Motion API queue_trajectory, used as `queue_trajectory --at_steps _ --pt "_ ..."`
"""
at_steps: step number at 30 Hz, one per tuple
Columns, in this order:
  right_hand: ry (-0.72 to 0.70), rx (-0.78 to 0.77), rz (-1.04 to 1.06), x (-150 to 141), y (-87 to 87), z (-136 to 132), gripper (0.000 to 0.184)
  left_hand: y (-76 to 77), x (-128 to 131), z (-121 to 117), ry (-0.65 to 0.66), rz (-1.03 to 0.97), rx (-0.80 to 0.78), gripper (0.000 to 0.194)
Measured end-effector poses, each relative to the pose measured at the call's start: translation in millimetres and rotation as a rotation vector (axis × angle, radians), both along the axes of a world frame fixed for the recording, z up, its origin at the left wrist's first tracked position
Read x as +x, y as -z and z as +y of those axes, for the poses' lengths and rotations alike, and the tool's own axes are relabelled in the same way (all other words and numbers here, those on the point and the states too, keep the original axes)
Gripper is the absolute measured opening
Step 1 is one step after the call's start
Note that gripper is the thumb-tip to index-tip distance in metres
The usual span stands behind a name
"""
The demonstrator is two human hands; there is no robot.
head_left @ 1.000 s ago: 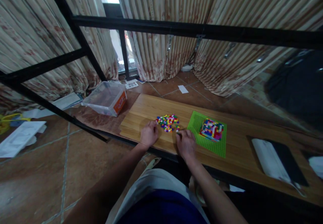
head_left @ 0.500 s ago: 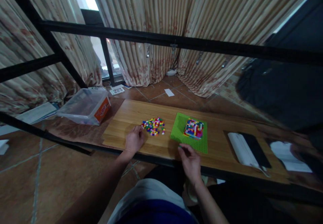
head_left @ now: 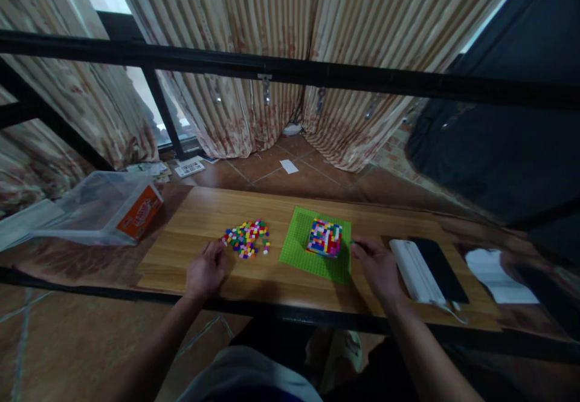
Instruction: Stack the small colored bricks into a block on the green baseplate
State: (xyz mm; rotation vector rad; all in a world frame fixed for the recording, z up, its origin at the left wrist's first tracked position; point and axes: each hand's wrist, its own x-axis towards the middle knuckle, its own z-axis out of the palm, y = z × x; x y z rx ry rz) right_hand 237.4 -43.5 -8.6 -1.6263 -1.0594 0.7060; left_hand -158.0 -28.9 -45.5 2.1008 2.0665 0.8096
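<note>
A loose heap of small multicoloured building bricks [head_left: 247,239] lies on the wooden board. At its left edge rests my left hand [head_left: 207,271], fingers curled and pressed together; what they hold, if anything, is hidden. A block built of colourful bricks [head_left: 324,237] stands on a green studded baseplate [head_left: 299,257]. My right hand [head_left: 375,267] is at the right edge of the baseplate, thumb and forefinger pinching a tiny brick [head_left: 353,243] that looks dark green. A gap separates this brick from the built block.
A clear plastic bin [head_left: 86,208] with an orange label stands at the left. Right of my right hand lie a white pouch-like object [head_left: 415,272] and a dark flat object [head_left: 441,269]; farther right is white paper [head_left: 501,275]. A black rail [head_left: 290,69] crosses beyond the board.
My right hand has carried the small brick from beside the heap, past the front of the baseplate, to its right side. My left hand stays by the heap. The view has turned rightward.
</note>
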Motion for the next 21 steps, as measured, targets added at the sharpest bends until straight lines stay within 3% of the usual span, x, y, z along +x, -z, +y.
queue_trajectory --at_steps 6,21 --pt "0.011 0.015 0.088 -12 8.1 10 0.035 -1.1 0 2 -0.023 0.059 0.008 0.022" --pt "-0.021 -0.026 -0.003 -20 -0.1 20 0.023 -9.5 2 4 0.001 0.132 0.008 0.025"
